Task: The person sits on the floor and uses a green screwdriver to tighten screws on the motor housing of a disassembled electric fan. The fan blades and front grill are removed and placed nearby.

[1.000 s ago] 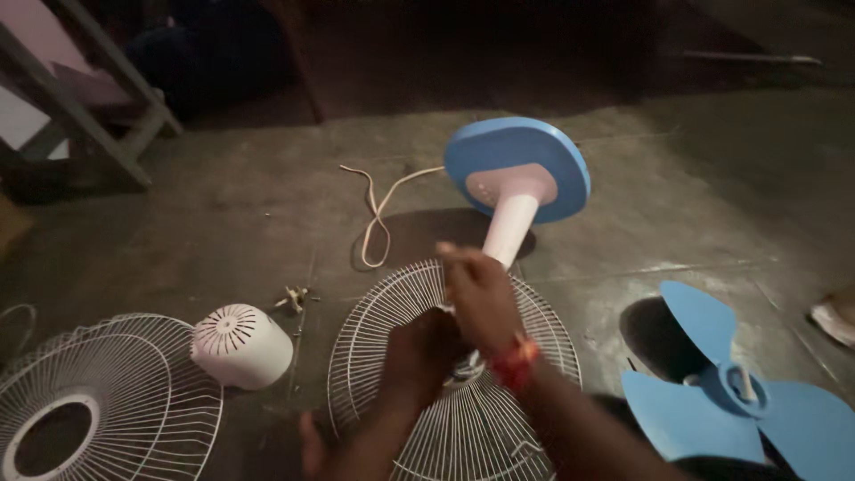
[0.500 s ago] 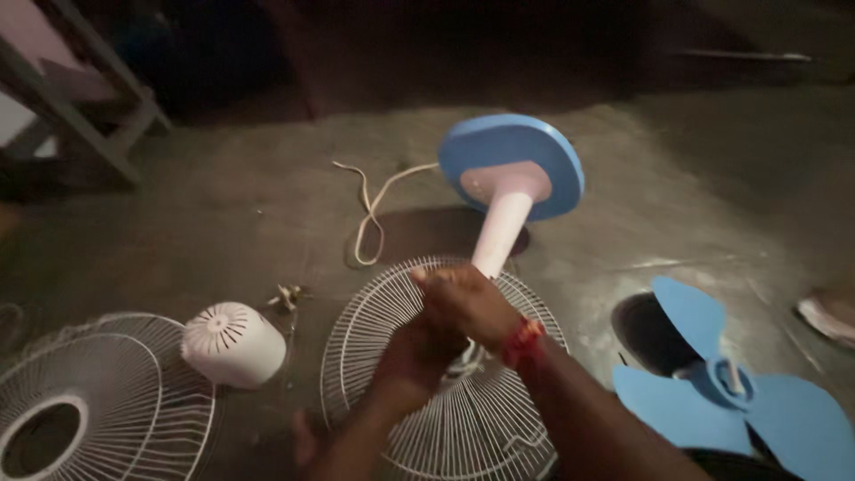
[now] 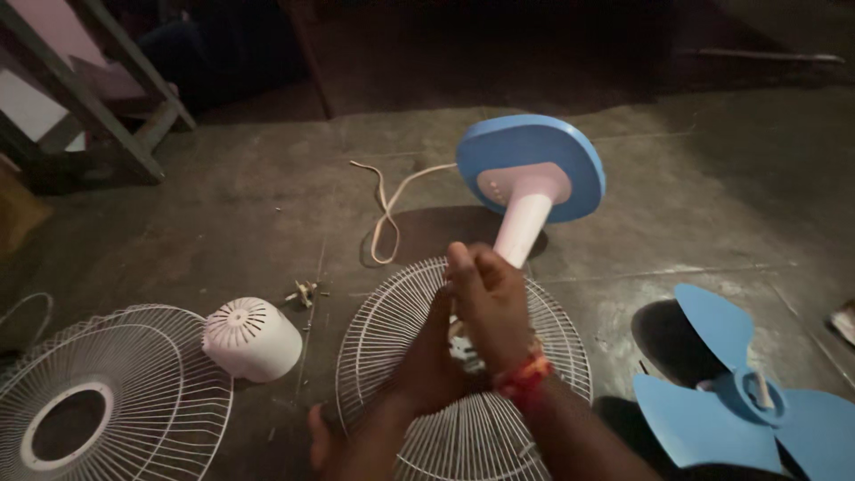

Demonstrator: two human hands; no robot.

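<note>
Concrete floor [image 3: 223, 223], dim and dusty, carries a dismantled fan. At the hub of the rear wire guard [image 3: 392, 321] sits the motor assembly [image 3: 463, 347], mostly hidden between both hands. Its white stem [image 3: 521, 227] runs up and away from the person to the tilted blue base [image 3: 534, 160], so the long axis points forward. Right hand [image 3: 490, 307] is closed over the top of the motor; left hand [image 3: 432, 356] is clasped against its left side, lower. Left lie the white motor cover [image 3: 252, 338] and the front guard [image 3: 107, 410]; right, the blue blade [image 3: 748, 392]
</note>
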